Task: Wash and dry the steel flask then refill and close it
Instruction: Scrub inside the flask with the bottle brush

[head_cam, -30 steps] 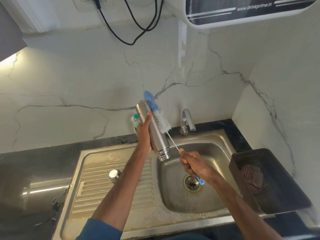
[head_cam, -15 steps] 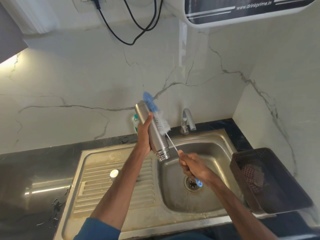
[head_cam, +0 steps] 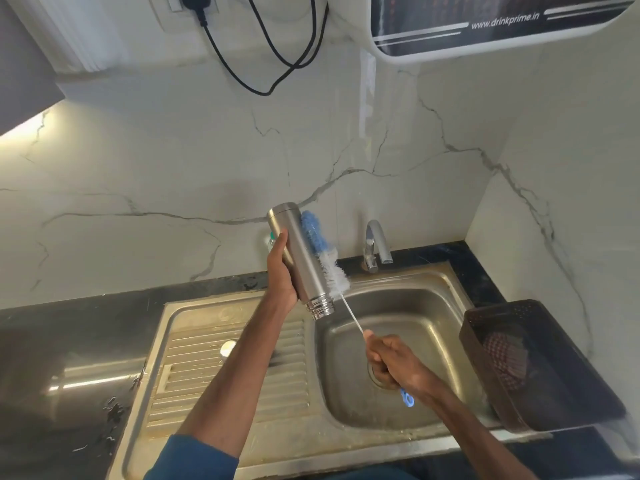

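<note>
The steel flask (head_cam: 302,258) is gripped mouth-down by the left hand (head_cam: 282,271) above the sink (head_cam: 398,306), while a bottle brush (head_cam: 323,252), held by the right hand (head_cam: 391,358), is laid against its side.

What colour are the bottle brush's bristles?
The brush bristles are blue at the tip, white below; head view.

Left upper arm in a blue sleeve (head_cam: 194,459), both forearms bare, right arm uncovered as far as shown

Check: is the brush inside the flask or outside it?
Outside. The brush bristles lie along the flask outer wall, and its wire stem passes beside the threaded mouth.
</note>
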Available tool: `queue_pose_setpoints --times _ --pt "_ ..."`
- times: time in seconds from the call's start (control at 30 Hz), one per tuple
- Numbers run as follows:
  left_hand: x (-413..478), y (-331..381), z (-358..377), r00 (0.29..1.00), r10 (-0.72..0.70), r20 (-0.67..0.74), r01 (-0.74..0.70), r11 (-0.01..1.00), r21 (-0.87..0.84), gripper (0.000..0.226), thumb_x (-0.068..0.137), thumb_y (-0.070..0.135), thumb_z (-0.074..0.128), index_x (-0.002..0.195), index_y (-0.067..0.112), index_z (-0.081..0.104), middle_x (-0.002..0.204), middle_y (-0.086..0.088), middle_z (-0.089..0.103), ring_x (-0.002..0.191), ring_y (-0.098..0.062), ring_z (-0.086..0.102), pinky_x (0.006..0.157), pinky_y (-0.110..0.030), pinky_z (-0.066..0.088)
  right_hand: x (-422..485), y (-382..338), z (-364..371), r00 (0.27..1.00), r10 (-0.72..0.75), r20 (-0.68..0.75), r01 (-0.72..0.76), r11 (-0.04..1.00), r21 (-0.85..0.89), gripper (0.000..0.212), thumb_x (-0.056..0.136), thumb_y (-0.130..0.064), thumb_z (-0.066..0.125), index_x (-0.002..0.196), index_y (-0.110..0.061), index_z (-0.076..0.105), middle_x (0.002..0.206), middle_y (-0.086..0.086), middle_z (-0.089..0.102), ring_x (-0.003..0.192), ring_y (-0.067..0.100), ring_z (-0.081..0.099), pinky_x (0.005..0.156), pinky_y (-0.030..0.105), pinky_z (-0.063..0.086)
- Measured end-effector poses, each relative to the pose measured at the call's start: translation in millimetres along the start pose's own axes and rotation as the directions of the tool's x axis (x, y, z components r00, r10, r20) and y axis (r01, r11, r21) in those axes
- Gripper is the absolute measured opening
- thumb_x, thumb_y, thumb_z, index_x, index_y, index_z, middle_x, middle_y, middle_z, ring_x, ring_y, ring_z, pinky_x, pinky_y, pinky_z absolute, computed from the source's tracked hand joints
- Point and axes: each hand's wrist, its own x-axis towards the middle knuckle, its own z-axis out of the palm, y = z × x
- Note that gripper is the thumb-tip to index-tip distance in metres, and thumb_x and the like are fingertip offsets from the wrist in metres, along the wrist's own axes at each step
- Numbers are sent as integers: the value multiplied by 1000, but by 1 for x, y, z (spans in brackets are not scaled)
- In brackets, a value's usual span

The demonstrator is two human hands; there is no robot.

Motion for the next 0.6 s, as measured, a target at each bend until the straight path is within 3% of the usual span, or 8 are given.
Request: queue_pose_setpoints --times 0.07,0.2,0.33,0.47,0.6 --pt "1 -1 2 999 -7 33 6 1000 10 93 77 64 80 147 9 54 142 -32 58 129 -53 58 110 -70 44 6 -13 2 1000 -12 -11 12 1000 -3 50 103 -52 47 62 -23 40 58 0 22 42 8 19 42 17 14" --pt "1 -2 10 998 42 50 -47 991 122 96 71 62 87 146 12 53 135 -27 65 123 -49 64 101 -62 54 25 -42 4 998 -55 -17 54 997 -48 51 108 -50 44 65 -22 40 59 -2 26 42 10 19 39 19 17" --pt "1 3 11 998 44 37 -47 994 97 89 74 61 86 142 12 56 134 -32 63 117 -50 65 103 -70 49 30 -51 3 998 -66 -6 66 997 -47 50 106 -52 44 65 -23 42 60 -1 27 45 10 19 40 20 17" --pt "-1 7 4 998 66 6 -66 997 41 74 87 56 70 143 9 55 124 -23 70 108 -42 70 89 -53 60 18 -27 4 1000 -14 -7 14 999 -32 51 106 -52 45 63 -24 40 60 -1 25 43 10 19 43 19 14" --pt "-4 9 -4 996 90 -14 -90 996 24 64 94 55 60 136 6 58 103 -19 70 91 -36 70 80 -46 60 0 0 1 1000 25 10 -25 1000 4 50 101 -55 48 62 -25 41 59 0 22 45 8 19 45 18 14"
